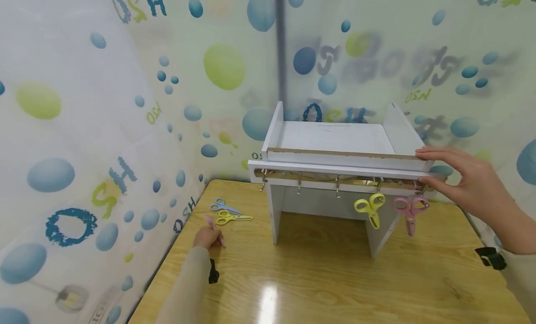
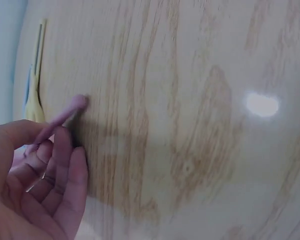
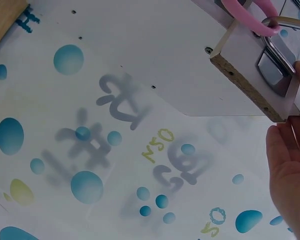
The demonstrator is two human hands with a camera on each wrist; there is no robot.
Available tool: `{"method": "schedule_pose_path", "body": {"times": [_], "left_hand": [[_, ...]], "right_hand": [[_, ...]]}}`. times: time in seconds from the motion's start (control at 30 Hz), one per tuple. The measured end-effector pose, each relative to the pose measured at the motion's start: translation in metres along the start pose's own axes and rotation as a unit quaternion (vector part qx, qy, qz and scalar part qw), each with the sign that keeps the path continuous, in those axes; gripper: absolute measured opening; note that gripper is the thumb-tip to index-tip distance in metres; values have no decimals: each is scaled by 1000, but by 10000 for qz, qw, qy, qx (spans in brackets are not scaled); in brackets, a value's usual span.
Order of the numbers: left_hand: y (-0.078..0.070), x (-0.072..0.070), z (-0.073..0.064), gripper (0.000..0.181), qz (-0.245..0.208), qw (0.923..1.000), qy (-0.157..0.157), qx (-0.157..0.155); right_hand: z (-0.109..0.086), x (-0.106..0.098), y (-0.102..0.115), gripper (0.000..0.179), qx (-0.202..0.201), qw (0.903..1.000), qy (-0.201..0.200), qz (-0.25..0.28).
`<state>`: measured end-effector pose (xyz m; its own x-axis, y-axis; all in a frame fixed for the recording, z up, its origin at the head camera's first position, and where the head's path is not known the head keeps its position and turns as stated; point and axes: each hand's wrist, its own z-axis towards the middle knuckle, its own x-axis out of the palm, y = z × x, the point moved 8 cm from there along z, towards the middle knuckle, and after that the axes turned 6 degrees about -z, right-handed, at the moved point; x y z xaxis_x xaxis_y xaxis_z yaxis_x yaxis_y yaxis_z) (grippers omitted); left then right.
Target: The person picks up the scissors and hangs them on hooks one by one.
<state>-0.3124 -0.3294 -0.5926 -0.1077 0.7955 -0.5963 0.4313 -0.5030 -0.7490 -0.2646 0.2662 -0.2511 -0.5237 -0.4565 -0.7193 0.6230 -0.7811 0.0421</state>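
Observation:
Low over the table's left side, my left hand (image 1: 206, 237) pinches a pair of pink scissors (image 2: 65, 114) between thumb and fingers, its loops seen nearly edge-on. Just beyond lie blue scissors (image 1: 225, 206) and yellow scissors (image 1: 234, 217), flat on the wood. My right hand (image 1: 473, 173) grips the right end of the white hook rail (image 1: 335, 167), thumb at its front and fingers over the top. From the rail's hooks (image 1: 337, 184) hang other yellow scissors (image 1: 371, 209) and other pink scissors (image 1: 411, 212), near the right hand.
The rail runs along the front of a white shelf unit (image 1: 277, 217) standing on the wooden table (image 1: 318, 282). Its raised top tray (image 1: 335, 137) has side walls. Patterned wall sheets (image 1: 226, 66) close in the left and back.

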Motion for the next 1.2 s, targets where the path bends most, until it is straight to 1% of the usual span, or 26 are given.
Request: {"method": "schedule_pose_path", "body": {"times": [0.1, 0.2, 0.3, 0.33, 0.4, 0.47, 0.63, 0.73, 0.77, 0.97, 1.1, 1.2], "left_hand": [[-6, -3, -5, 21, 7, 9997, 43, 251], [-9, -9, -10, 22, -163, 9990, -35, 407], [-13, -17, -15, 21, -704, 9967, -14, 405], [-15, -19, -17, 19, -926, 9950, 18, 371], [-23, -27, -22, 17, -1287, 9908, 61, 420], [-36, -35, -29, 15, -1547, 9861, 120, 597], [-79, -59, -55, 15, -1830, 9758, 219, 1177], [-104, -66, -73, 21, -1966, 9692, 291, 1452], [-112, -68, -79, 22, -2052, 9654, 313, 1580], [-157, -68, -117, 25, -2482, 9387, 426, 2352], [-184, -63, -142, 23, -2510, 9263, 563, 2752], [-203, -57, -157, 21, -2469, 9177, 766, 3017]], "right_hand": [[1, 0, 0, 67, -1, 10000, -16, 6], [2, 1, 0, 68, 23, 10000, -3, 35], [3, 1, -2, 68, 89, 9999, 31, 64], [2, 1, -3, 69, 116, 9999, 43, 60], [2, 1, -3, 70, 166, 9998, 57, 54], [2, 1, -3, 71, 169, 9998, 54, 50], [3, 1, -2, 70, 94, 9999, -2, 111], [4, 0, -1, 70, 83, 9999, -26, 108], [4, -1, -1, 70, 93, 9999, -26, 105], [2, 0, -2, 70, 100, 9998, -12, 158], [0, -1, -1, 69, 70, 9997, -44, 239], [-1, -1, -2, 69, 82, 9996, -63, 271]]}}
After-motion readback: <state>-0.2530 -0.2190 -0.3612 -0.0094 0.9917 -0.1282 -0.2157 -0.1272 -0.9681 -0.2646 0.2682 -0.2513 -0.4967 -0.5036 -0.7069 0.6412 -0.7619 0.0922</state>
